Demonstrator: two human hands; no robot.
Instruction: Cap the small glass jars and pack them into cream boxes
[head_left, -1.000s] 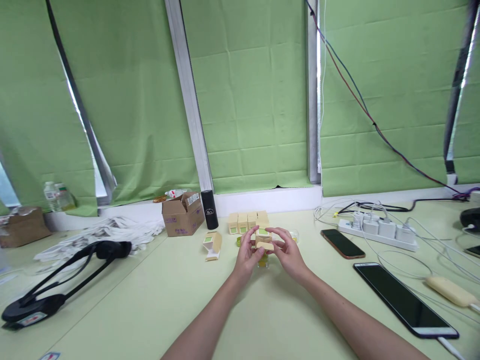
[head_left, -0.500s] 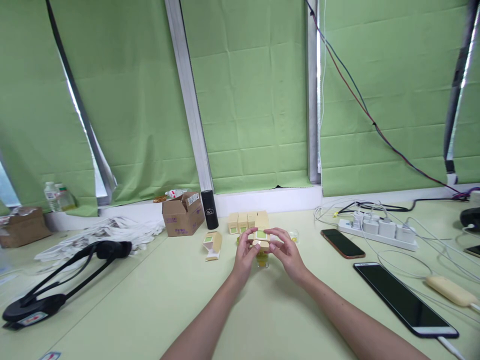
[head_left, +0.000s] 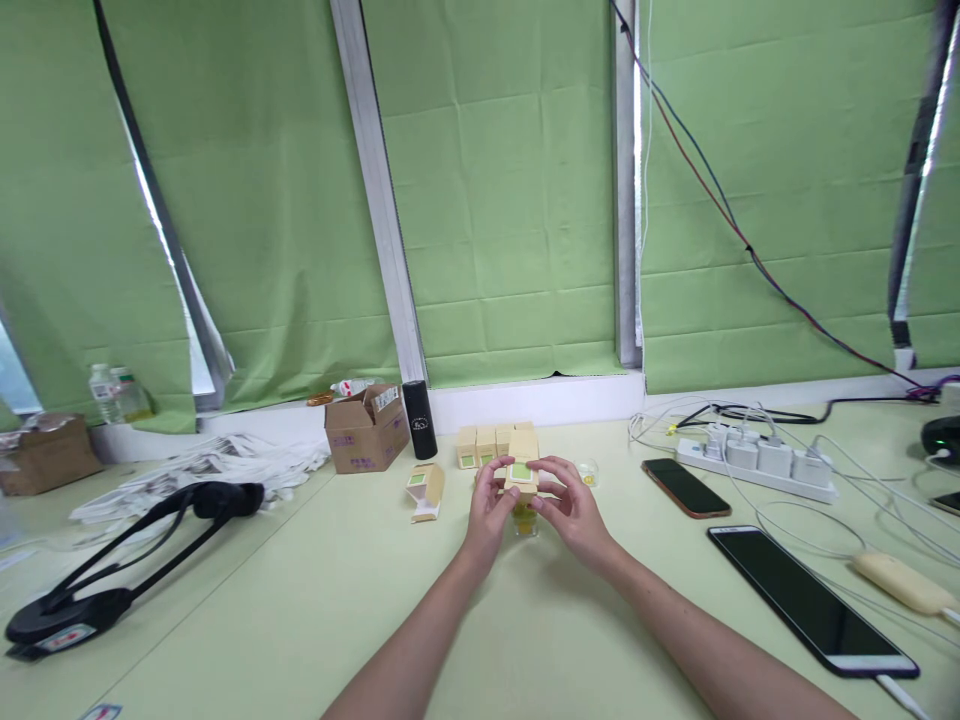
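Small box (head_left: 523, 489) turned slightly | left grip (head_left: 487, 515), right grip (head_left: 577, 512) pinching it | box row (head_left: 486, 441) behind | phone (head_left: 685, 487) at right

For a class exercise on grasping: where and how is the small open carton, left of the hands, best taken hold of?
Probably come from above and lightly pinch the left and right sides of the small open carton, where there is room for fingers. The black cylinder stands just behind it, and the flap at its near end looks thin and likely to bend.
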